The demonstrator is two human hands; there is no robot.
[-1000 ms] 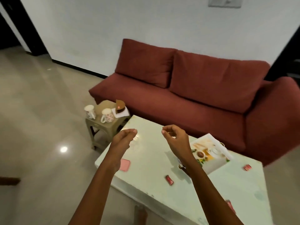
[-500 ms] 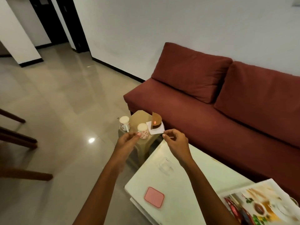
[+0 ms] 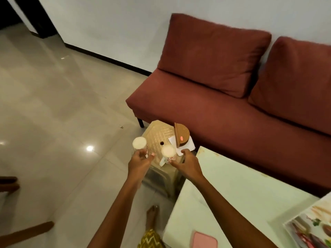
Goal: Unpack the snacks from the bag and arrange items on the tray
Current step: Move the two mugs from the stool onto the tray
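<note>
Two white patterned mugs stand on a small beige stool (image 3: 157, 135) beside the sofa. My left hand (image 3: 140, 162) curls around the lower part of the left mug (image 3: 139, 143) at the stool's left edge. My right hand (image 3: 187, 163) reaches the right mug (image 3: 168, 152); its fingertips touch the mug's side and the thumb stays a little apart. The printed tray (image 3: 309, 228) lies at the lower right on the white table (image 3: 241, 194). No bag is in view.
A brown half-round holder (image 3: 181, 135) sits on white napkins on the stool. A pink flat item (image 3: 204, 238) lies on the table's near corner. A red sofa (image 3: 223, 97) runs behind. My foot (image 3: 152, 213) is on the tiled floor; wooden chair legs (image 3: 25, 231) at left.
The view has swung left and down from the table to the stool. Both hands have moved forward and down onto the two mugs.
</note>
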